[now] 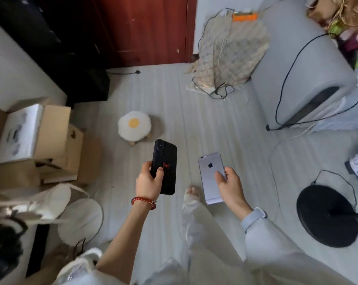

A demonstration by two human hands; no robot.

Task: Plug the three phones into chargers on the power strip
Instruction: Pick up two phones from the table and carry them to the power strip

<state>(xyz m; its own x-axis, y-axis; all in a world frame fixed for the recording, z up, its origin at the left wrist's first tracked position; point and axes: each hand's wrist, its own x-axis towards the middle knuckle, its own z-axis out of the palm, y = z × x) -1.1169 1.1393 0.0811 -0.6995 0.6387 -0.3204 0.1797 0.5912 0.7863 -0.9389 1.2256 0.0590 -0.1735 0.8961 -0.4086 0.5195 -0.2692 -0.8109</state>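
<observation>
Black phone (164, 167) in left hand (148, 183), silver phone (212, 177) in right hand (230, 187) — backs up

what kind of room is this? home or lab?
Likely a lived-in home room, not a lab: grey sofa, egg-shaped plush stool on the pale plank floor, open cardboard boxes at left. Left hand and right hand each hold a phone.

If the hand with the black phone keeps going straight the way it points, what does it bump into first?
Probably nothing soon. The left hand points the black phone up the picture, just right of the egg-shaped stool, toward the red-brown door. Depth is hard to judge.
</observation>
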